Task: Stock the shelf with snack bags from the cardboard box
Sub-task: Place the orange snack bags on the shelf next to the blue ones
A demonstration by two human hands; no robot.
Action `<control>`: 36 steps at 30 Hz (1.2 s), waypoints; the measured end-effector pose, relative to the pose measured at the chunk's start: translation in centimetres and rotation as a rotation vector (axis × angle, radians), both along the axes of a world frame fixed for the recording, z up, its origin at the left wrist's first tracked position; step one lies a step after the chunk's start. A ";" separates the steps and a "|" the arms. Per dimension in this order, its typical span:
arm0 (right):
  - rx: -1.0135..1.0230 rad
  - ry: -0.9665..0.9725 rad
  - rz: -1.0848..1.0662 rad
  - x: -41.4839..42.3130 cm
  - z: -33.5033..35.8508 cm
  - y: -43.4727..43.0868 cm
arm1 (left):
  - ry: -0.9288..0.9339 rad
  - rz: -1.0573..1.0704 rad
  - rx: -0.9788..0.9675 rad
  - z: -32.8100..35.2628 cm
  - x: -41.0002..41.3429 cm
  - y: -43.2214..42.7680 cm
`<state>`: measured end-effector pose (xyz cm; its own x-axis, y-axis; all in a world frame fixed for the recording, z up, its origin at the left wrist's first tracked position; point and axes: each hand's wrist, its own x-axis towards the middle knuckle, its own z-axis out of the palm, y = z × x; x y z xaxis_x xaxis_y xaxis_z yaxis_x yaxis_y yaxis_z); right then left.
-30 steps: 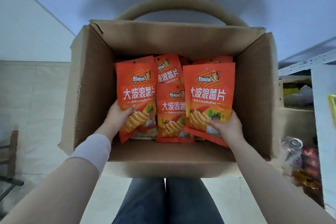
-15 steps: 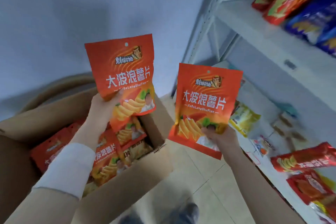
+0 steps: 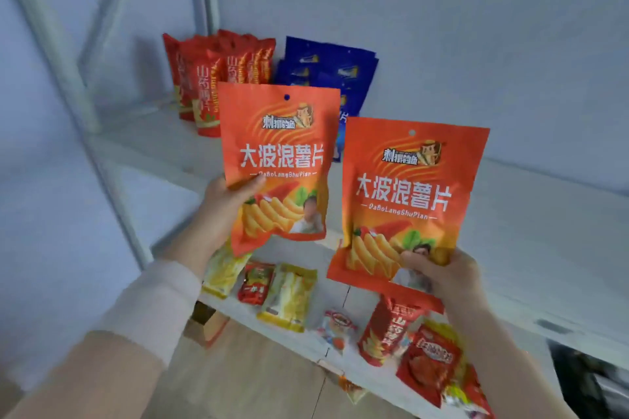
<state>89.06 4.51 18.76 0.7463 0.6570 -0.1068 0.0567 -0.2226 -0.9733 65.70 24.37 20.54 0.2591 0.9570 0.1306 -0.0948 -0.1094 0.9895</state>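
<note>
- White shelf (image 3: 544, 231) fills the view, its upper board running from far left to near right against a pale wall.
- Lower board (image 3: 245, 315) of the same unit shows beneath it, with small packets lying flat on it.
- Right snack bag (image 3: 405, 201), orange with white lettering, is held upright in the air in front of the upper board.
- Left snack bag (image 3: 277, 160), of the same kind, is held upright just beside it, slightly higher and farther; neither bag rests on the shelf.
- Red bags (image 3: 218, 78) stand in a row at the far left of the upper board, with blue bags (image 3: 326, 71) just to their right.
- Left hand (image 3: 224, 201) grips the lower left edge of its bag, thumb across the front.
- Right hand (image 3: 446, 274) pinches the bottom right corner of its bag, thumb on the front.
- Yellow packet (image 3: 289, 296) lies beside a small red packet (image 3: 255, 282) on the lower board.
</note>
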 end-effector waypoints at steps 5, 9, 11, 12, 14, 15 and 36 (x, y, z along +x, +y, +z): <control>0.080 0.031 -0.121 8.5 1.0 2.6 | 0.070 -0.163 0.059 0.7 12.5 4.9; 0.130 0.011 -0.187 14.7 1.7 7.0 | 0.103 -0.239 0.119 1.6 21.3 9.3; 0.138 0.002 -0.208 17.6 2.1 9.7 | 0.129 -0.280 0.148 2.0 25.0 12.1; 0.138 -0.004 -0.229 19.2 2.0 11.1 | 0.135 -0.308 0.146 2.1 26.9 13.6; 0.128 -0.007 -0.282 22.2 1.7 13.9 | 0.144 -0.331 0.124 2.0 30.3 16.7; 0.126 -0.003 -0.295 23.4 1.6 15.3 | 0.153 -0.328 0.116 1.9 31.7 18.1; 0.056 -0.053 -0.378 38.2 -2.9 31.3 | 0.385 -0.145 0.172 -0.5 48.1 32.2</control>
